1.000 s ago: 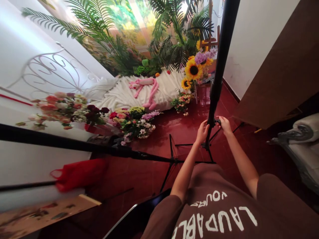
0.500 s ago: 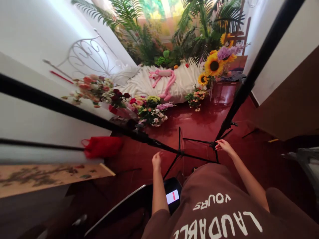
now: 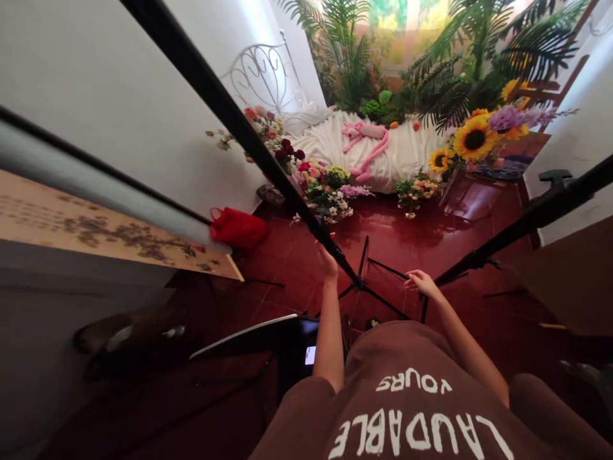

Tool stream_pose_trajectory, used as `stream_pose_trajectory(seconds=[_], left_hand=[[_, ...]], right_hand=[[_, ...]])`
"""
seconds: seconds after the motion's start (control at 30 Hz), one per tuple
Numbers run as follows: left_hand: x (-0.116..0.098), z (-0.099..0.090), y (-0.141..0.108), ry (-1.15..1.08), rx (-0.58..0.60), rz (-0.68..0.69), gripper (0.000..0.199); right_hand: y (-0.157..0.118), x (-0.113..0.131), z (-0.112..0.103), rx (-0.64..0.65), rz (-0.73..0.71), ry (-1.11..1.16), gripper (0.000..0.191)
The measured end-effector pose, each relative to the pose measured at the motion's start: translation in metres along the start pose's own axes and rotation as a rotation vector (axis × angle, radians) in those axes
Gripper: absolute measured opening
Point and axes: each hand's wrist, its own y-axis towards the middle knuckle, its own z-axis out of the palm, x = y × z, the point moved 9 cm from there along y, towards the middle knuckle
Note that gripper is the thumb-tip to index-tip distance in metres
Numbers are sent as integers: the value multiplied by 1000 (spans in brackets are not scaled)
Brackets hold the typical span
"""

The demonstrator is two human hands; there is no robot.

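My left hand (image 3: 326,260) is raised beside the lower part of a black stand pole (image 3: 268,163), its fingers partly behind the pole; whether it touches the pole is unclear. My right hand (image 3: 421,282) hangs with its fingers apart and holds nothing. It is near the foot of a second black stand (image 3: 507,236). Below my left forearm lies a lit phone (image 3: 310,355) on a dark surface.
Ahead, a white-draped bed (image 3: 397,156) bears a pink plush toy (image 3: 366,133), with sunflowers (image 3: 474,139) at its right and mixed flowers (image 3: 330,191) before it. A red bag (image 3: 239,228) rests on the red floor (image 3: 297,262). A painted scroll (image 3: 119,233) is at left.
The view has turned left, so the bed and flowers appear farther right. My left hand has risen toward the pole and opened from a curled shape. My right hand remains near the right stand.
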Motion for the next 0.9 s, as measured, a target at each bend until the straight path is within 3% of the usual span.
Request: stream_pose_trajectory(seconds=[0.2,0.3,0.4,0.5,0.67,0.9], left_hand=[[9,-14,-10,-10,-43,14,57],[14,-14,-10,6,-35,29,62],[22,-15,-8,-9,-41,14,64],[29,-14,-7,-16,-44,-12,61],[30,-16,-6,-23,-63,-6,57],[34,-15,-9,-22,-55,-46,58]], right_hand=[[11,31,81,212,-12,-59,8],[11,57,132,339,14,7,27],[4,80,180,457,141,120,48],[-1,92,215,516,295,181,53],[1,87,233,521,375,61,36],[-18,75,243,708,424,-14,49]])
